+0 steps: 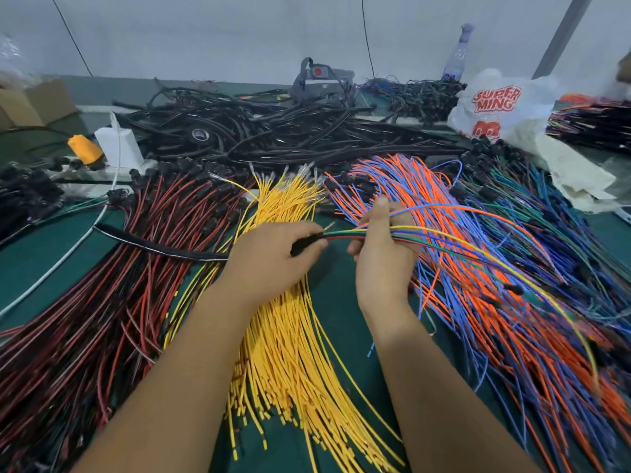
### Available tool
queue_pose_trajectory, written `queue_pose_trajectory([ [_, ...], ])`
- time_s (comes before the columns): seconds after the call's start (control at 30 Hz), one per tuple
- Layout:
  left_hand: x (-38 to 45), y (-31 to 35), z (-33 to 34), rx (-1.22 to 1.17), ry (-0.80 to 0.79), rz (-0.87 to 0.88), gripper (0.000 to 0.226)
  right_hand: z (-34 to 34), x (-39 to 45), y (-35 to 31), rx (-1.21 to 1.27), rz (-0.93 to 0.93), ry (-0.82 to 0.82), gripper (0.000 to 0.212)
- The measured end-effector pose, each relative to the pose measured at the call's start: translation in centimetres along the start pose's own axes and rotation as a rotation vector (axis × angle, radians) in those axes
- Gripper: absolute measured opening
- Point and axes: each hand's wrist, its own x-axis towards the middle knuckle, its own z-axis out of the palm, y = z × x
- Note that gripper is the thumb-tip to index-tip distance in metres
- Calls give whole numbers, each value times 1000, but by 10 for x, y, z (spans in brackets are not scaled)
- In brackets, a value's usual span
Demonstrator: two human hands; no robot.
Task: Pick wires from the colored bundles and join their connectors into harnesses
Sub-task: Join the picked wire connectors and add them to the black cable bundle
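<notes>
We see both hands gripping one thin multicoloured wire bundle [345, 234] — left hand [273, 256] on its black sleeved end, right hand [382, 247] curled round the strands.

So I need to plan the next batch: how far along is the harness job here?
Done: a pile of black sleeved harnesses lies at the back of the table. In hand: the left hand grips a black connector, while the right hand holds a set of mixed-colour wires running into it. Left: large red-black, yellow and orange-blue bundles remain, so plenty.
</notes>
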Motion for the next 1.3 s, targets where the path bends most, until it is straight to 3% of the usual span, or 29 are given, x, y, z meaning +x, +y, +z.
queue_pose_trajectory([
  [0.1, 2, 4, 2, 71, -18, 54, 21, 3, -2, 1, -16, 29, -99, 32],
  [0.3, 1, 6, 2, 132, -53, 67, 16, 9, -3, 3, 129, 308, -413, 35],
  [0.4, 2, 7, 1, 135, -57, 77, 32, 6, 1, 3, 278, 400, -439, 34],
  [0.53, 4, 7, 0, 24, -30, 17, 34, 2, 5, -2, 502, 528, -490, 24],
  [0.67, 5, 1, -3, -57, -44, -51, 39, -6, 10, -8, 790, 535, -338, 20],
  [0.73, 3, -4, -6, 37, -43, -35, 40, -5, 11, -7, 711, 483, -217, 21],
  [0.87, 2, -12, -11, 145, -74, -33, 39, 0, 11, -2, 299, 274, -65, 57],
  [0.93, 2, -13, -11, 188, -95, -40, 36, 0, 8, 1, 77, 107, -63, 51],
  [1.03, 3, -10, -9, 245, -76, -39, 33, -1, 5, 4, 13, -20, -102, 42],
  [1.13, 2, -7, -10, 266, -59, -22, 25, 1, 3, 3, 33, 20, -163, 45],
  [1.23, 2, -4, -12, 270, -35, -3, 29, 3, 5, -1, 312, 295, -297, 55],
  [1.3, 2, -1, -12, 260, -11, -10, 34, 3, 8, -2, 427, 377, -392, 59],
])
